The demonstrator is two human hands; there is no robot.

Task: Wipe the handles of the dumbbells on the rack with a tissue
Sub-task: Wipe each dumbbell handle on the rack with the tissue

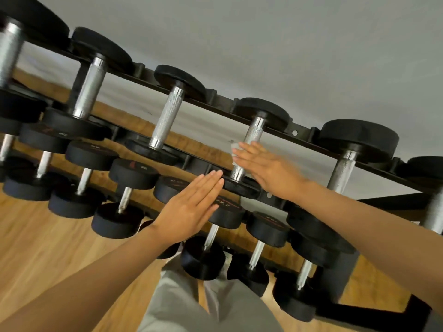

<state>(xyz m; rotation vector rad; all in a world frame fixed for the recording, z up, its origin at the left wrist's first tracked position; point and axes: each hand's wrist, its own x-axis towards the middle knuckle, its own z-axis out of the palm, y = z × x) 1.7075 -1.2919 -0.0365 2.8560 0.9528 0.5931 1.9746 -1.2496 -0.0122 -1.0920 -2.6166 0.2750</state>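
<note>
This is a gym, or a home workout room. A black steel rack (297,134) runs slantwise across the view in tiers, loaded with rows of dumbbells (167,116) with black round heads and knurled chrome handles, the upper ones larger than those on the tiers below. Some heads bear printed weight numbers, mostly too blurred to read. The floor (36,248) is wood plank, and the wall (263,44) behind the rack is plain pale grey
</note>
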